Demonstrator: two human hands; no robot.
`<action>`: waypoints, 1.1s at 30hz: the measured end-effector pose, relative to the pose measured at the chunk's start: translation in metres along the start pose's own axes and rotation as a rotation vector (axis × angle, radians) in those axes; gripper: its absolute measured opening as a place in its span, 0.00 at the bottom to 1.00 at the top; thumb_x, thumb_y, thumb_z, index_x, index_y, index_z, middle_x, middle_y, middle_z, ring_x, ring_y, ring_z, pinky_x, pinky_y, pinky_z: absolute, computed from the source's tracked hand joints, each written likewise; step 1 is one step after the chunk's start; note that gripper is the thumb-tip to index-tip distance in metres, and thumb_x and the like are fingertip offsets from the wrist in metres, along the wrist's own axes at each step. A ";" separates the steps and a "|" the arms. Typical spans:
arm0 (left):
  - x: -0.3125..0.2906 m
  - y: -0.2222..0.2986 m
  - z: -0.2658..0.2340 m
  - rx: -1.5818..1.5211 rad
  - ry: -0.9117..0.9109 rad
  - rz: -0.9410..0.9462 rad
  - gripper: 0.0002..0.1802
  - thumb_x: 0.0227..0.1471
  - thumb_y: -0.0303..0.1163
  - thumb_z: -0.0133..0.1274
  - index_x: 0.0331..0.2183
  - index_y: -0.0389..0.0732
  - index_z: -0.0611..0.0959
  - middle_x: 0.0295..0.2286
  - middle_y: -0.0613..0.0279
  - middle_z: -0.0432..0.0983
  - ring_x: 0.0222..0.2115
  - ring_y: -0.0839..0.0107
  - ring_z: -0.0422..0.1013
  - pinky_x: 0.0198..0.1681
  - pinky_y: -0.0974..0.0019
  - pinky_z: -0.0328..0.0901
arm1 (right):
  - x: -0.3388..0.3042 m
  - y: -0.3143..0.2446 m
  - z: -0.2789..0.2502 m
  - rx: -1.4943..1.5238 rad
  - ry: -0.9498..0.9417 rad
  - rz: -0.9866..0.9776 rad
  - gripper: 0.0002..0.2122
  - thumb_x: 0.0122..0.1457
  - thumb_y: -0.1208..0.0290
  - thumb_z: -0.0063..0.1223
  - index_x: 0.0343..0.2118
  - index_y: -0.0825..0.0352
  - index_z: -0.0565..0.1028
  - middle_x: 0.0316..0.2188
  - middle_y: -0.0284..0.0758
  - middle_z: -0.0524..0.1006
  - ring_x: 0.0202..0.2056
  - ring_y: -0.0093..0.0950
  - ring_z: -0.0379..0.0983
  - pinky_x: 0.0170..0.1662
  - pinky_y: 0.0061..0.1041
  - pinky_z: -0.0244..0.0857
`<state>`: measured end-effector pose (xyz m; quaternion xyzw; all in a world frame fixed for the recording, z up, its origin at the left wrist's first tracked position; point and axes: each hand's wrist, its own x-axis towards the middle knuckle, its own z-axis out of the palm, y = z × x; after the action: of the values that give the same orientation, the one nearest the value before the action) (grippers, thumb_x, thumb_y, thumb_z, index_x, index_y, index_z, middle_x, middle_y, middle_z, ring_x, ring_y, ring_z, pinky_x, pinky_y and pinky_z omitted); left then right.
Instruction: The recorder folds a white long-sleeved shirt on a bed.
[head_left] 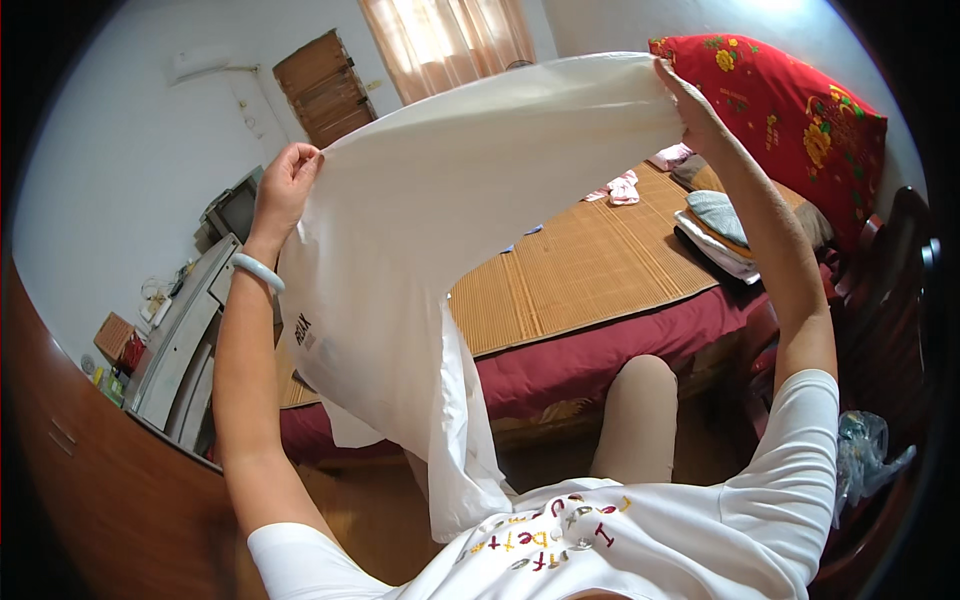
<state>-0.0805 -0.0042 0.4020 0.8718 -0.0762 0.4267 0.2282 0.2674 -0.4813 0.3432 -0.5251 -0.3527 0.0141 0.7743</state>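
Pinching the white garment (400,220) by its upper edge, your left hand (286,192) and right hand (694,112) hold it spread before the bed (700,318), its loose end hanging toward you; if either narrow grip slipped, that side could drop and twist. Under it spreads a woven mat (590,280), with folded clothes (718,225) at right, and a curtain (450,48) and wooden door (322,92) at the room's far side.

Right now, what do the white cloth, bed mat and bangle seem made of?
White cloth: thin, matte fabric, perhaps cotton; it drapes in soft folds.
Bed mat: probably bamboo or similar strips, smooth; tan with fine parallel lines.
Bangle: perhaps polished stone, glass or plastic; pale, smooth and rounded.
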 end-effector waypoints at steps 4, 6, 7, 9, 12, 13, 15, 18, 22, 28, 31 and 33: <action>0.000 -0.002 0.007 -0.027 -0.022 -0.025 0.07 0.65 0.31 0.55 0.38 0.37 0.80 0.29 0.76 0.73 0.32 0.87 0.67 0.37 0.80 0.63 | 0.011 0.022 -0.007 -0.252 0.092 -0.113 0.22 0.65 0.48 0.57 0.51 0.62 0.78 0.38 0.27 0.80 0.37 0.16 0.75 0.39 0.23 0.70; 0.003 -0.001 0.011 -0.057 -0.024 -0.037 0.07 0.65 0.31 0.55 0.38 0.37 0.80 0.29 0.76 0.73 0.32 0.87 0.67 0.37 0.80 0.63 | 0.019 0.029 -0.011 -0.384 0.180 -0.121 0.22 0.66 0.48 0.56 0.52 0.62 0.78 0.37 0.27 0.80 0.35 0.16 0.75 0.38 0.23 0.70; 0.005 -0.001 0.012 -0.066 -0.037 -0.024 0.07 0.65 0.31 0.55 0.39 0.37 0.81 0.30 0.76 0.74 0.32 0.87 0.67 0.38 0.80 0.63 | 0.021 0.032 -0.012 -0.377 0.182 -0.154 0.20 0.66 0.51 0.57 0.52 0.62 0.78 0.37 0.26 0.80 0.36 0.16 0.74 0.39 0.21 0.69; 0.009 0.001 0.015 -0.054 0.005 0.029 0.07 0.65 0.31 0.55 0.39 0.37 0.81 0.30 0.75 0.74 0.32 0.86 0.67 0.38 0.79 0.63 | 0.023 0.035 -0.018 -0.411 0.123 -0.218 0.19 0.65 0.54 0.58 0.52 0.62 0.78 0.38 0.26 0.80 0.37 0.16 0.74 0.41 0.21 0.69; 0.013 0.007 0.018 -0.020 0.021 0.039 0.07 0.65 0.30 0.55 0.39 0.37 0.81 0.30 0.73 0.75 0.32 0.84 0.67 0.39 0.78 0.64 | 0.021 0.034 -0.026 -0.376 0.116 -0.270 0.18 0.65 0.55 0.60 0.49 0.62 0.79 0.37 0.27 0.80 0.37 0.17 0.76 0.40 0.22 0.70; 0.014 0.009 0.020 -0.012 0.016 0.034 0.07 0.65 0.31 0.55 0.39 0.37 0.81 0.30 0.73 0.75 0.32 0.84 0.67 0.39 0.78 0.64 | 0.018 0.034 -0.029 -0.349 0.122 -0.287 0.17 0.64 0.55 0.60 0.48 0.62 0.79 0.36 0.27 0.80 0.36 0.17 0.76 0.40 0.22 0.71; 0.015 0.013 0.026 0.017 0.007 0.049 0.07 0.65 0.31 0.55 0.39 0.37 0.81 0.29 0.74 0.74 0.32 0.84 0.67 0.38 0.77 0.64 | 0.015 0.033 -0.033 -0.371 0.080 -0.218 0.18 0.64 0.53 0.60 0.47 0.62 0.79 0.35 0.28 0.81 0.35 0.17 0.77 0.38 0.21 0.71; 0.013 0.015 0.039 0.073 -0.008 0.089 0.06 0.65 0.31 0.55 0.37 0.38 0.81 0.28 0.75 0.73 0.30 0.85 0.66 0.37 0.77 0.64 | 0.012 0.029 -0.042 -0.103 0.066 -0.225 0.19 0.65 0.51 0.59 0.47 0.63 0.79 0.35 0.27 0.81 0.34 0.16 0.76 0.38 0.21 0.71; 0.005 0.016 0.050 0.118 -0.036 0.108 0.07 0.64 0.31 0.56 0.36 0.38 0.81 0.26 0.75 0.72 0.29 0.84 0.66 0.35 0.76 0.64 | 0.015 0.021 -0.053 -0.080 0.149 -0.258 0.19 0.65 0.50 0.58 0.47 0.63 0.80 0.35 0.26 0.81 0.34 0.16 0.75 0.38 0.20 0.70; -0.004 0.020 0.060 0.130 -0.063 0.056 0.07 0.64 0.31 0.56 0.36 0.38 0.80 0.25 0.72 0.71 0.28 0.82 0.65 0.34 0.74 0.64 | 0.036 0.012 -0.075 -0.225 0.138 -0.249 0.21 0.64 0.50 0.60 0.51 0.62 0.79 0.38 0.24 0.80 0.37 0.15 0.75 0.40 0.19 0.69; -0.020 0.010 0.070 0.135 -0.094 0.079 0.07 0.64 0.32 0.56 0.36 0.38 0.80 0.25 0.72 0.71 0.28 0.82 0.65 0.34 0.74 0.64 | 0.048 0.008 -0.067 -0.438 0.185 -0.288 0.18 0.65 0.51 0.59 0.46 0.61 0.81 0.34 0.23 0.80 0.34 0.15 0.74 0.39 0.20 0.69; -0.029 -0.007 0.070 0.117 -0.077 -0.007 0.07 0.64 0.32 0.55 0.36 0.38 0.80 0.26 0.73 0.72 0.28 0.83 0.65 0.34 0.74 0.64 | 0.044 0.002 -0.048 -0.450 0.255 -0.343 0.15 0.66 0.54 0.58 0.40 0.63 0.82 0.29 0.25 0.78 0.31 0.16 0.73 0.38 0.21 0.69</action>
<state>-0.0464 -0.0321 0.3400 0.8997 -0.0567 0.3958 0.1752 0.3279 -0.5019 0.3552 -0.6137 -0.3304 -0.2615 0.6677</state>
